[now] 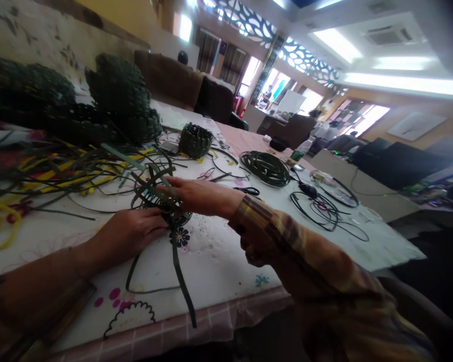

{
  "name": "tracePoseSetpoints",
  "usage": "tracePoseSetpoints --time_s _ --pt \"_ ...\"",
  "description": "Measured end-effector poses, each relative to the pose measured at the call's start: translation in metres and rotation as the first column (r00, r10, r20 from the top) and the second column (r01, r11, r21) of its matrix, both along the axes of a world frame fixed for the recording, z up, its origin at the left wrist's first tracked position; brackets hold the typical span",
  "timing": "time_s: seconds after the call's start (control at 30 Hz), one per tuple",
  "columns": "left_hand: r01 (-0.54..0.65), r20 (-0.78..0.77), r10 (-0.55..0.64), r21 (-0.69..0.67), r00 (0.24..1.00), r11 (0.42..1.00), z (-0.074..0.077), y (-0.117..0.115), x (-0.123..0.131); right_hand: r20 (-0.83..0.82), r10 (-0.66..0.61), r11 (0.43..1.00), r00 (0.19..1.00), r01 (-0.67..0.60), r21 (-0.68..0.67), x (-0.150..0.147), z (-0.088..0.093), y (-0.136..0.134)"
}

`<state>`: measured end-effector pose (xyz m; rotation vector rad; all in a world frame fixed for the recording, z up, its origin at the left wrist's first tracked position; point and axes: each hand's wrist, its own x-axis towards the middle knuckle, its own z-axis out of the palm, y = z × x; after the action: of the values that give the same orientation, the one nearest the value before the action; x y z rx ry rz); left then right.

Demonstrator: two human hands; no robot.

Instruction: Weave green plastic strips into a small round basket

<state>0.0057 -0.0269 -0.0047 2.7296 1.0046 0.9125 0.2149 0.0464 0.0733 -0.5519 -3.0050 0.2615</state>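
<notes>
A partly woven basket of dark green flat strips (148,195) rests on the table between my hands, its loose strip ends sticking out in several directions. My left hand (133,232) is closed on its near lower side, with the fingertips pressed together at the strips. From the right, my right hand (196,195) reaches over the weave, its fingers closed on a green strip there; the fingertips are partly hidden. One long strip (181,279) hangs from the weave toward the table's front edge.
Left lie tangled green and yellow strips (68,173), with large woven baskets (117,95) behind. A small finished basket (196,140) stands farther back. Coiled strips (266,168), a loose cord loop (313,211) and a bottle (301,150) are to the right. The patterned tablecloth (226,271) ends near me.
</notes>
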Motion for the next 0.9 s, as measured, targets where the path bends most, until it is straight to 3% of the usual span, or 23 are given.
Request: tracePoseSetpoints --time_s 0.2,0.37,0.5,0.67,0.8,0.9 --pt "0.066 -0.005 -0.067 -0.091 0.998 0.994 0.010 -0.003 -0.002 0.082 -0.052 0.998 0.995 0.050 0.026 0.001 -0.009 -0.002" --pt "0.078 -0.027 -0.083 -0.175 0.996 0.982 0.012 0.003 -0.004 0.129 -0.193 0.981 0.973 0.195 -0.005 0.003 -0.039 0.000" --pt "-0.062 -0.055 0.061 -0.021 0.997 0.998 0.005 -0.004 0.000 0.080 -0.238 0.971 0.968 0.237 0.014 0.007 -0.060 -0.001" --pt "-0.206 -0.045 0.214 0.134 0.976 0.969 -0.006 -0.019 0.000 0.085 -0.251 0.968 0.964 0.248 0.045 0.003 -0.055 -0.008" --pt "-0.209 -0.094 0.233 0.211 0.968 0.955 -0.009 -0.021 -0.005 0.111 -0.263 0.965 0.958 0.263 0.019 -0.002 -0.047 -0.010" --pt "-0.118 -0.057 0.130 0.175 0.990 0.977 -0.013 -0.013 -0.006 0.096 -0.284 0.959 0.954 0.285 0.005 -0.003 -0.049 -0.008"
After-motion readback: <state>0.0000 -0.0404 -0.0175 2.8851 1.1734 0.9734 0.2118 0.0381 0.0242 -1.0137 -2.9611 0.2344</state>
